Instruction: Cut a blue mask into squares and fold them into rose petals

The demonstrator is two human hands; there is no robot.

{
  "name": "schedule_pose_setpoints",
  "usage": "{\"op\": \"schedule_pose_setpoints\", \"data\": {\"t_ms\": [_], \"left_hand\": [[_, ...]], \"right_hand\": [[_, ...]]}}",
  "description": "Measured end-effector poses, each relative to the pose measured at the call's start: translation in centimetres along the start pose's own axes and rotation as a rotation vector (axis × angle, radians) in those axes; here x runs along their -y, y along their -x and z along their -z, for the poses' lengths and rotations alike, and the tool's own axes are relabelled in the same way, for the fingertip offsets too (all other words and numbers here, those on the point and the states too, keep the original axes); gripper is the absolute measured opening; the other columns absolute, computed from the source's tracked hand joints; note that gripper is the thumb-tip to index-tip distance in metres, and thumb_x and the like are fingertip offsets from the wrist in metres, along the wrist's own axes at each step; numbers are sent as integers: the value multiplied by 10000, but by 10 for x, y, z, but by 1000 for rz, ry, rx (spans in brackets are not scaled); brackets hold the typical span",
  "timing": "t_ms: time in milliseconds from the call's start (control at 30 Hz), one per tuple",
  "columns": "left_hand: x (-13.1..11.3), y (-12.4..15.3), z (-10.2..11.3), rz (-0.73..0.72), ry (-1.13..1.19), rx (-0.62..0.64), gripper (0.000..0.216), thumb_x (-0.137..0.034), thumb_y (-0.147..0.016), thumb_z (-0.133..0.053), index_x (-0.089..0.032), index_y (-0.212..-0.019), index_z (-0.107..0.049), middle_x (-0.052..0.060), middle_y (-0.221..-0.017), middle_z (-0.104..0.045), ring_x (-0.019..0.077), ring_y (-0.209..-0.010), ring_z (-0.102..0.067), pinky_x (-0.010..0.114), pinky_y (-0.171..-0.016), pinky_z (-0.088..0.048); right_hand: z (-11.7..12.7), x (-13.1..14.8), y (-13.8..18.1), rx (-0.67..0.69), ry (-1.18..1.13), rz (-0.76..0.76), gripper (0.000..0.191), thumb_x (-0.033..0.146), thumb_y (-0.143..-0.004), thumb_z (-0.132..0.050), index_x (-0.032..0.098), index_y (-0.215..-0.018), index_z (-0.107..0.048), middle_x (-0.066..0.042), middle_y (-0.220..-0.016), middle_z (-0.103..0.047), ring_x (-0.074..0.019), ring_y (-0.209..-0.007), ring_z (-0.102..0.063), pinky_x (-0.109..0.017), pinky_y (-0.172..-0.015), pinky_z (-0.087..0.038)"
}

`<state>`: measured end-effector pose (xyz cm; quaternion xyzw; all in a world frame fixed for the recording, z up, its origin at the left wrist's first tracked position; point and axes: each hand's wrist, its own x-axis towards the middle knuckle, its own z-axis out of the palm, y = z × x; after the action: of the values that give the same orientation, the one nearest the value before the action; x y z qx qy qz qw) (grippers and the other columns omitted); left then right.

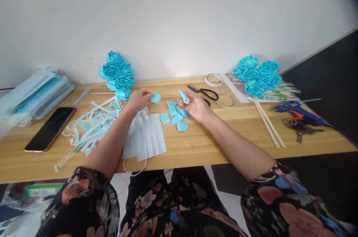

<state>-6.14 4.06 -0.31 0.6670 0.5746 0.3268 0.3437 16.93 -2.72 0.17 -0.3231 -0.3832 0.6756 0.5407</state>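
Rolled blue piece point(184, 97), 1 of it, is sitting in the fingers of the right hand point(197, 106), above the table's middle. Right grip: fingers are closing on it, clamped, with the roll's open end facing the wearer. Left hand point(140, 97) is pinching 1 other small blue piece point(155, 97) at its edge, fingertips together on it. 2 hands are standing apart, each holding 1 piece.

Between and just below them, loose blue pieces point(182, 126) are lying in 1 cluster; counting at least 6, some overlapping, exact number unclear. Under the left forearm, 1 pleated mask point(156, 136) is lying near the table edge, 1 ear loop hanging over. Left of that forearm, 1 heap of cut strips point(92, 125) is spreading, too tangled to count.

Behind the right hand, 1 pair of black scissors point(208, 92) is lying with 1 white tape roll point(213, 80) and 1 thinner ring point(226, 100); the ring is lying by the scissor handles.

Farther out, 2 blue flower bunches are standing: left bunch point(119, 75), right bunch point(257, 75), each showing at least 5 blooms, overlapping. 2 pale sticks point(265, 121) are running from the right bunch toward the wearer. Far right: 1 blue glue gun point(299, 112), with 1 set of keys point(300, 128) lying just beside it. Far left: 1 phone point(50, 129) is lying near 1 mask stack point(36, 93), number not countable. Everything is resting on 1 wooden table point(201, 147).
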Motion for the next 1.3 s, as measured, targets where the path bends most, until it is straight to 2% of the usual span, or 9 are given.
{"op": "schedule_pose_setpoints", "data": {"t_ms": [100, 233, 333, 433, 633, 833, 1100, 1300], "left_hand": [[-19, 14, 5, 34, 500, 95, 208, -368, -806, -612, -183, -817, -518, 20, -787, -660, 163, -753, -667, 308, -753, -540], [-37, 36, -2, 162, 730, 215, 224, -363, -863, -605, -188, -881, -466, 22, -834, -669, 167, -707, -712, 270, -612, -559], [-37, 48, -12, 209, 805, 217, 209, -332, -887, -607, -174, -885, -470, 29, -816, -668, 184, -727, -731, 223, -533, -539], [-32, 55, -18, 209, 870, 214, 198, -304, -909, -600, -170, -869, -459, 34, -807, -678, 201, -739, -744, 225, -533, -548], [-30, 58, -18, 217, 992, 230, 140, -230, -916, -599, -164, -925, -476, 12, -772, -684, 170, -706, -730, 277, -639, -586], [-27, 59, -20, 195, 1066, 245, 355, -184, -769, -766, -132, -1064, -575, 6, -799, -693, 136, -716, -693, 314, -744, -595], [-24, 63, -27, 163, 1031, 226, 324, -211, -735, -779, -122, -1013, -640, 31, -854, -716, 135, -768, -683, 329, -805, -590], [-27, 66, -27, 165, 992, 245, 317, -238, -728, -781, -126, -1002, -668, 37, -927, -718, 130, -766, -673, 321, -773, -602]], "right_hand": [[-4, 9, 6, 4, 153, 99, 272, 377, -780, -717, 192, -632, -584, 10, -586, -549, -130, -577, -538, -260, -566, -493], [-15, 17, 9, -12, 411, 172, 235, 377, -803, -685, 197, -664, -625, 25, -597, -574, -116, -581, -541, -248, -582, -456], [-22, 17, 5, -10, 545, 164, 253, 398, -816, -653, 201, -660, -621, 29, -599, -581, -116, -583, -544, -258, -604, -468], [-24, 10, -3, -50, 606, 145, 257, 408, -810, -636, 204, -655, -612, 29, -590, -578, -123, -581, -542, -266, -596, -472], [-10, -8, -2, -132, 721, 249, 238, 380, -834, -605, 207, -670, -608, 24, -611, -587, -128, -599, -556, -263, -596, -455], [-5, -12, 4, -160, 800, 286, 224, 364, -855, -587, 202, -702, -612, 21, -622, -597, -129, -598, -570, -261, -588, -459], [-13, -12, 10, -192, 949, 389, 216, 318, -882, -558, 201, -707, -604, 19, -619, -611, -121, -586, -567, -245, -566, -444], [-14, -12, 12, -201, 1070, 464, 203, 305, -894, -551, 202, -728, -607, 19, -626, -609, -116, -575, -557, -241, -550, -421]]}}
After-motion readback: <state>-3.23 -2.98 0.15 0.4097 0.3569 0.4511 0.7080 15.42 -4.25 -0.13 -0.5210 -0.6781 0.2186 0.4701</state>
